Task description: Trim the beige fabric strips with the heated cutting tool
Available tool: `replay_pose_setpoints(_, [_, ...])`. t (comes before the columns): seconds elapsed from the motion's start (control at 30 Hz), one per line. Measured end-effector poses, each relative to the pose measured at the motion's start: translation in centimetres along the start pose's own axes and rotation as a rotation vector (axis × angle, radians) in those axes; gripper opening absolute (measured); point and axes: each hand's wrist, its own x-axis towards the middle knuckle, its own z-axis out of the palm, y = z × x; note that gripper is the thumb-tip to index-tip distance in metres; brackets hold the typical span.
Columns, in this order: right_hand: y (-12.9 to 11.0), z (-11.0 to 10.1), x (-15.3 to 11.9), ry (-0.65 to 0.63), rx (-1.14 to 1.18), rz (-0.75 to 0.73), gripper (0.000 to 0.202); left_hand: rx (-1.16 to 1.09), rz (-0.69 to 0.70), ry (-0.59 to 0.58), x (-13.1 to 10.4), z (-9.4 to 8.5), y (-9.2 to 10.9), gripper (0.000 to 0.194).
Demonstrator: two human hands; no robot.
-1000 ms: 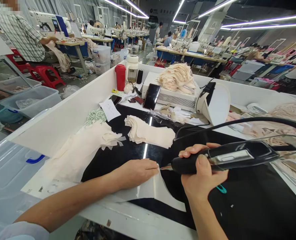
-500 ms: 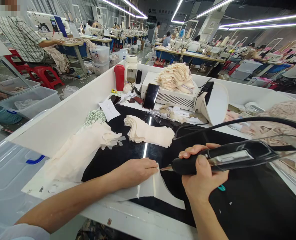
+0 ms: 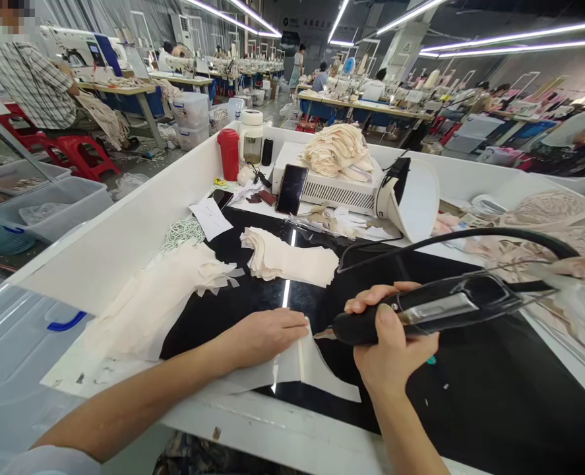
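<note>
Two hands busy here: left hand has its fingers pressed together over a thin white piece near the front edge of the black surface, can't tell if it's pinching. Right hand is wrapped around a black handheld tool, tip just beside the piece. Cream stack sits nearer the back edge.

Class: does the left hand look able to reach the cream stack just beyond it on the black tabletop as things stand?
Probably yes: only bare black tabletop shows between the left hand and the cream stack, though the hand would have to lift off the pale piece beneath it.
</note>
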Motion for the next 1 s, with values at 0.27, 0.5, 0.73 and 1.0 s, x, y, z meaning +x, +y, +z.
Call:
replay_pose_setpoints(0.27, [-1.2, -0.5, 0.0, 0.026, -0.003, -0.018, 0.037, -0.033, 0.113, 0.064, 1.1, -1.7, 0.8, 0.023])
replay_pose_setpoints(0.5, [-0.7, -0.6, -0.5, 0.017, -0.014, -0.019, 0.037, -0.032, 0.09, -0.004, 1.1, -1.3, 1.3, 0.019])
replay_pose_setpoints(0.73, [-0.1, -0.6, -1.1, -0.013, -0.011, -0.012, 0.036, -0.042, 0.089, -0.001, 0.6, -1.6, 1.1, 0.019])
replay_pose_setpoints(1.0, [0.0, -0.6, -1.4, -0.014, -0.025, 0.003, 0.037, -0.025, 0.116, -0.031, 0.5, -1.8, 1.2, 0.023])
